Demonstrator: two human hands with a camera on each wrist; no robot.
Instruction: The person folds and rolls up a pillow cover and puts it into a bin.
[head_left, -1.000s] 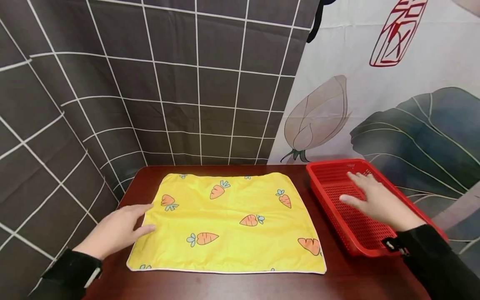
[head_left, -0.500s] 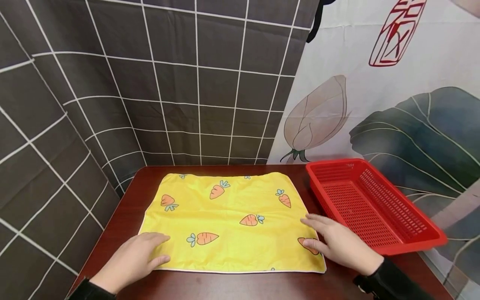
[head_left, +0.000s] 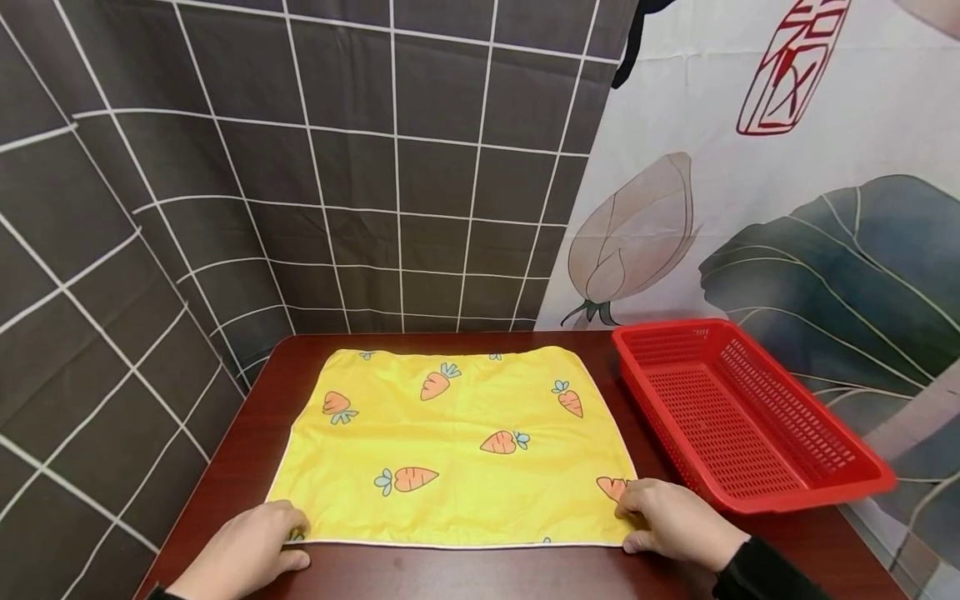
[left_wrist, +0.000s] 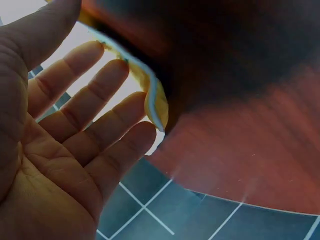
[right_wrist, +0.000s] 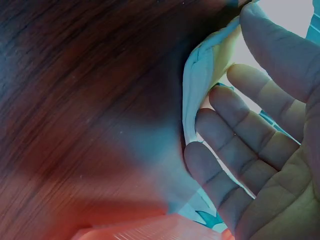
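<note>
Yellow carrot cloth (head_left: 457, 442) lies flat; left hand (head_left: 251, 554) and right hand (head_left: 675, 521) pinch its near corners, so the step appears to be gripping, and lifting would need even tension.

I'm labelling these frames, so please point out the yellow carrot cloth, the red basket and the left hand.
yellow carrot cloth (head_left: 457, 417), head view, on the middle of the fabric.
red basket (head_left: 795, 496), head view, on its near rim.
left hand (head_left: 243, 554), head view, on the back of the hand.
</note>
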